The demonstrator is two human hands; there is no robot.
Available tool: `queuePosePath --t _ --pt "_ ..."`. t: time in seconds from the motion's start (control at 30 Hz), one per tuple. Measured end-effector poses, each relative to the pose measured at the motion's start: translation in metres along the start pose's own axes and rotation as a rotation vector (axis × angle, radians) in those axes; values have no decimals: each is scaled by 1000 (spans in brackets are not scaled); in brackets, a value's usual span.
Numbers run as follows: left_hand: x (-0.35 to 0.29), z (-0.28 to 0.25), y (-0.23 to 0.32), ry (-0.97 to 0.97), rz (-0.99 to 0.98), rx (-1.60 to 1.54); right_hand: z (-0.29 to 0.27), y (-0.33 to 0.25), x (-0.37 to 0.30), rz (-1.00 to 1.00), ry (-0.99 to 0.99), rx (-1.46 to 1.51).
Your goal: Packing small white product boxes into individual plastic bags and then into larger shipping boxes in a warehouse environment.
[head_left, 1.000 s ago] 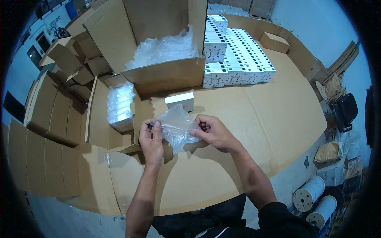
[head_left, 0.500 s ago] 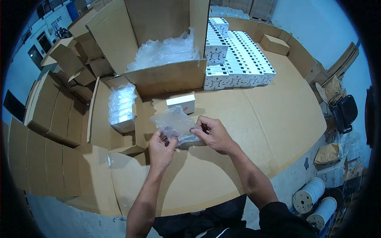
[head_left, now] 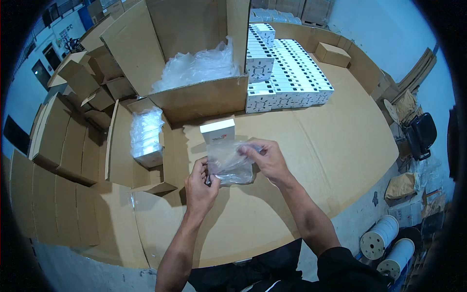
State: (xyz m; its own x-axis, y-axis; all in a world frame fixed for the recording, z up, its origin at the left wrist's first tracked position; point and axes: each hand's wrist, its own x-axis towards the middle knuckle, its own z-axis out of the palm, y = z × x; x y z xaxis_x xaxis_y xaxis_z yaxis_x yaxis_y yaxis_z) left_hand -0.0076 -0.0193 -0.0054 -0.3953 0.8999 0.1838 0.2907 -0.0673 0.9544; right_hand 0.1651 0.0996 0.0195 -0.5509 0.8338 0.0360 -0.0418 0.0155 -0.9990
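A clear bubble-wrap bag (head_left: 231, 164) is stretched between my two hands above the cardboard-covered table. Its lower left edge is pinched by my left hand (head_left: 200, 186), while my right hand (head_left: 265, 159) grips its upper right part. Just beyond the bag stands a small white box (head_left: 217, 130), its lower part covered by the plastic from this view. To the left, an open carton (head_left: 168, 165) contains several white boxes in bubble wrap (head_left: 146, 135). Behind it, a large open cardboard box (head_left: 202, 100) is filled with more clear plastic bags (head_left: 197, 68).
Stacked white boxes (head_left: 296, 73) stand at the back, right of the large box. A closed brown carton (head_left: 332, 54) sits at the far right. Folded cartons (head_left: 53, 194) line the left side. Cable spools (head_left: 379, 237) and a black chair (head_left: 421, 136) are on the floor at right.
The bag has been drawn a little to the right and spread more upright. My right hand has shifted right and now grips higher on it.
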Motion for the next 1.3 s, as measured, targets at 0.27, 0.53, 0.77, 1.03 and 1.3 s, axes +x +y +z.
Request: queuePosePath --t 0.27,0.53,0.77,1.03,1.3 --pt "2 -8 7 -211 -169 -123 3 12 5 -156 365 231" --pt "16 -18 -10 -249 -317 -779 11 10 0 -123 343 46" --pt "8 10 3 -30 -260 -286 40 15 -8 -252 298 -270" --pt "10 10 11 325 -46 205 52 17 -9 -193 320 -295" --pt "11 13 13 422 70 170 55 27 -4 -231 533 -40"
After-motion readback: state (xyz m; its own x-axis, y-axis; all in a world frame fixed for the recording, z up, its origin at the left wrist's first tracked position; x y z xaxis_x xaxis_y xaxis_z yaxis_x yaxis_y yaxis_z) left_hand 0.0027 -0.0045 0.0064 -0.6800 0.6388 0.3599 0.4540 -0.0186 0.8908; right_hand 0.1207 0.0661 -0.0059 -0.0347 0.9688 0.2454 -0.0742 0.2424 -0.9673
